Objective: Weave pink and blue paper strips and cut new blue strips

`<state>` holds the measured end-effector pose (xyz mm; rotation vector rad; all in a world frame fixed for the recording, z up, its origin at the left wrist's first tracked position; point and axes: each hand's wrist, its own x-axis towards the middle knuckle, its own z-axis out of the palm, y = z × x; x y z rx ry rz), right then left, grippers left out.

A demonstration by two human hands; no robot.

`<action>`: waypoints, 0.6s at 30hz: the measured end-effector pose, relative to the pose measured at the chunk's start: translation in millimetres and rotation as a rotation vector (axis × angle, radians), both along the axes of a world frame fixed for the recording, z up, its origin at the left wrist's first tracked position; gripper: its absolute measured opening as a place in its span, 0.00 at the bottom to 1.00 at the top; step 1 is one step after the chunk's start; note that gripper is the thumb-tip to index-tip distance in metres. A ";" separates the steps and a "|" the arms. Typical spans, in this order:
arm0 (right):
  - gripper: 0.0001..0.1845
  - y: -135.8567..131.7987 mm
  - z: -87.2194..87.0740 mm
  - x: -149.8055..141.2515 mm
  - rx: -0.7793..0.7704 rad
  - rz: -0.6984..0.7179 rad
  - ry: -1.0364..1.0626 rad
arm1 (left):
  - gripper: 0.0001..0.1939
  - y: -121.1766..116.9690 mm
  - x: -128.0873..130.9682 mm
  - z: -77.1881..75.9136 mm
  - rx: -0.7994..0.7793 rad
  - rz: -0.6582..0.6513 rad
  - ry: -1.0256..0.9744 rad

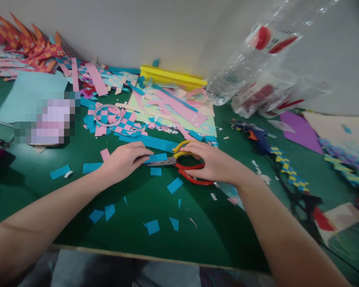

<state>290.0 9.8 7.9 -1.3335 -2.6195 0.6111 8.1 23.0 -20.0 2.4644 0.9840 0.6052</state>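
My right hand (214,161) grips the scissors (194,169), which have one yellow and one red handle. Their blades point left toward my left hand (127,159). Between thumb and fingers, my left hand pinches a blue paper strip (157,158), which lies along the blades. How far the blades are parted is hard to see, as the strip covers part of them. A longer blue strip (149,142) lies just behind my hands. Small cut blue pieces (175,185) are scattered on the green table (116,235) in front.
Pink and blue paper scraps (125,121) and a clear tape ring (107,115) lie behind. A yellow folded piece (173,77) rests by the wall. Plastic bottles (227,85) and cups (257,95) stand back right. A hot glue gun (259,139) lies right, light blue sheets (30,95) left.
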 end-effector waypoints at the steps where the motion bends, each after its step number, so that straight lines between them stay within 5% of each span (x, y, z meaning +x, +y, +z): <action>1: 0.23 0.0 0.0 0.1 0.003 0.007 0.007 | 0.13 -0.1 -0.1 -0.2 0.001 -0.002 -0.004; 18: 0.20 1.1 0.7 6.3 -0.008 -0.004 -0.024 | 0.13 5.6 -12.1 5.8 -0.113 0.004 0.009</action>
